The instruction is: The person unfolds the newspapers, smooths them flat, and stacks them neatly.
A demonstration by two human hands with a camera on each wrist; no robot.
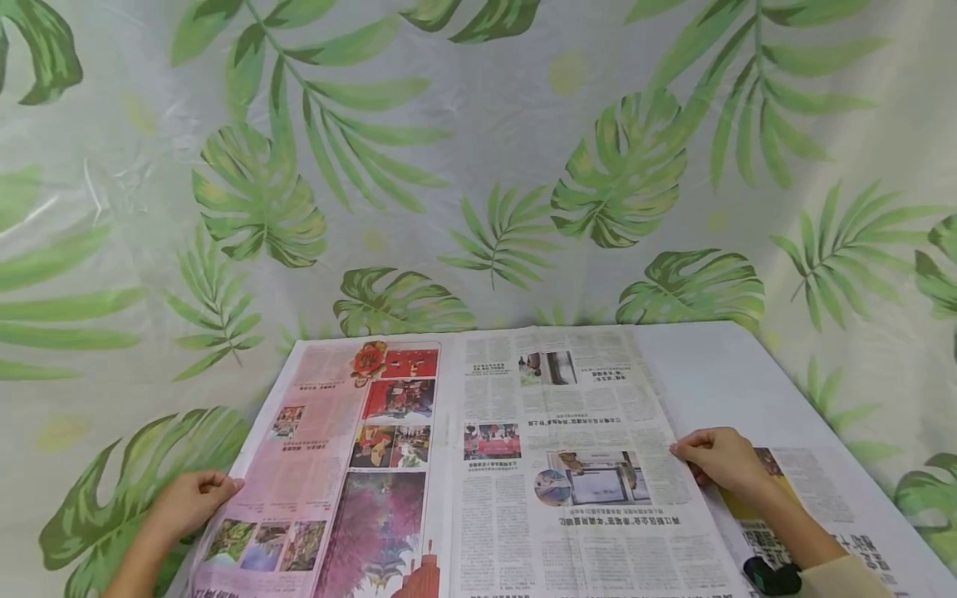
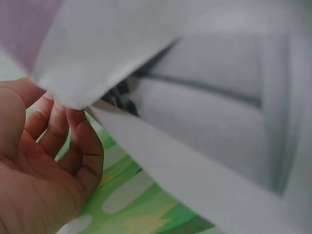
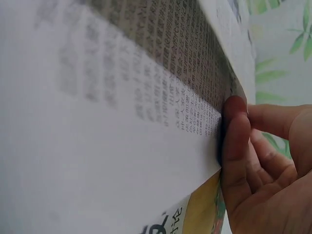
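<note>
A wide newspaper sheet [image 1: 449, 515] lies spread out, with pink pages and colour photos on its left half and dense print on its right. My left hand [image 1: 190, 502] pinches its left edge between thumb and fingers; the left wrist view shows that hand [image 2: 58, 141] at a lifted corner of paper. On the other side my right hand [image 1: 718, 461] pinches the right edge. In the right wrist view, the thumb and fingers of that hand [image 3: 263, 151] hold the sheet's rim, with print beneath it.
Under the sheet at the right lies another printed page [image 1: 815, 490] with a yellow patch. Both are on a white table [image 1: 710, 365]. Behind it hangs a leaf-patterned cloth [image 1: 493, 166]. A black strap device [image 1: 770, 575] sits at my right wrist.
</note>
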